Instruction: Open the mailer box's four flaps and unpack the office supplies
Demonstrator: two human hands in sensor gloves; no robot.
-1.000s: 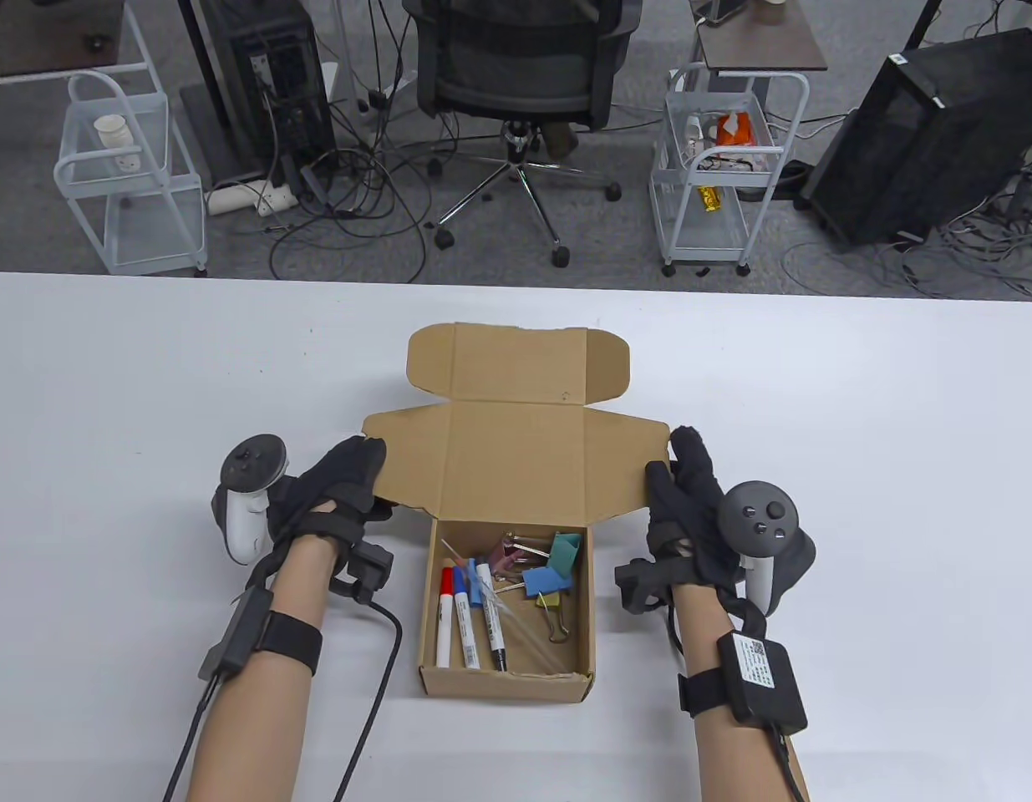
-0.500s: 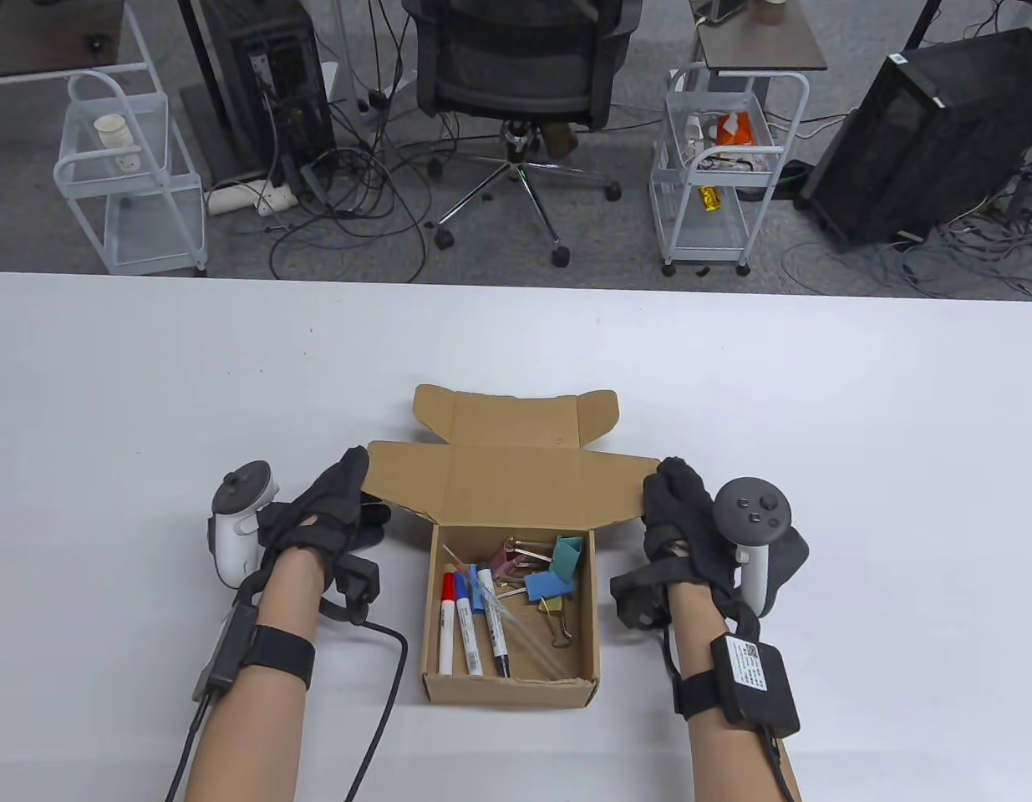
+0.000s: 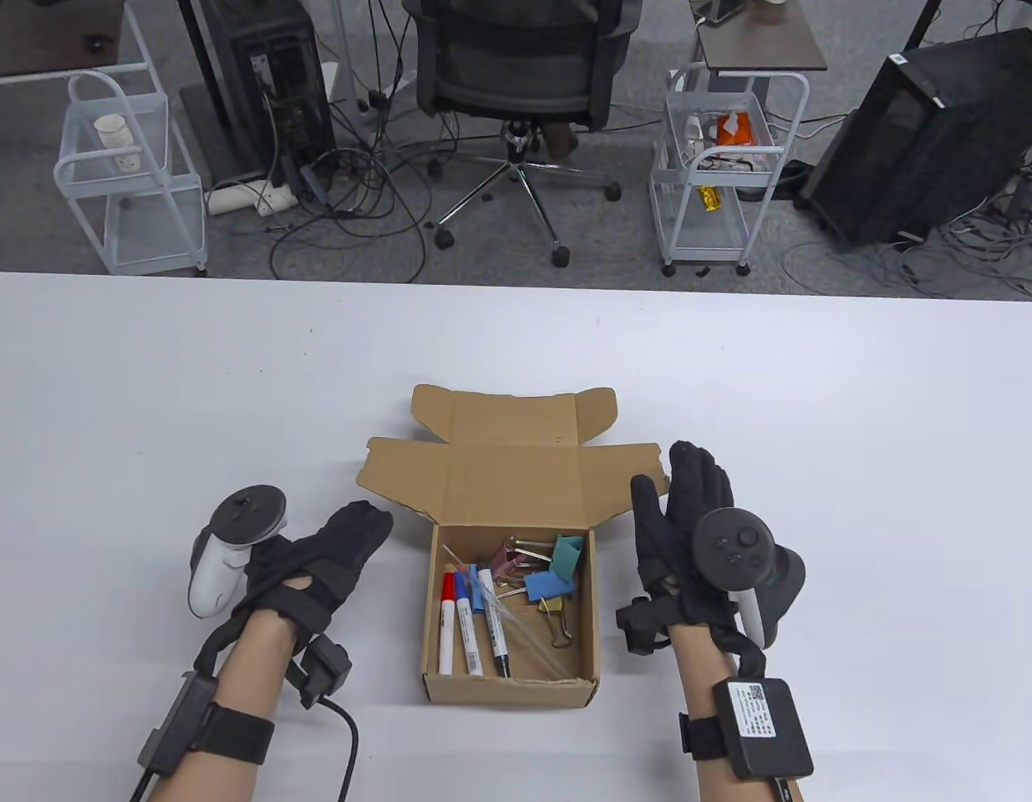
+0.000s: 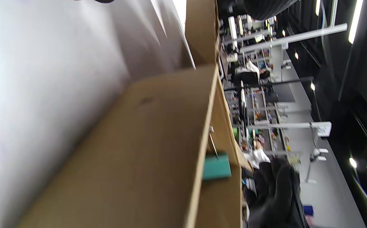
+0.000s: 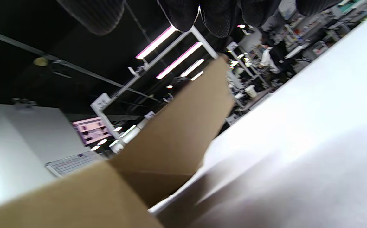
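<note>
Reaching into the open mailer box [image 3: 510,576], either spread, empty hand, left hand [image 3: 336,547] or right hand [image 3: 683,518], should pinch 1 marker [image 3: 445,622] cleanly.

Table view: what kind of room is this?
Probably an office or lab workspace: an office chair, computer towers amid floor cables, and wheeled carts stand behind the white table.

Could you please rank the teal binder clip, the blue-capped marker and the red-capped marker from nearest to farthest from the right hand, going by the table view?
From the right hand:
1. The teal binder clip, at the box's right side, is nearest.
2. The blue-capped marker, left of the middle, comes next.
3. The red-capped marker, against the box's left wall, is farthest, just beyond the blue one.
</note>
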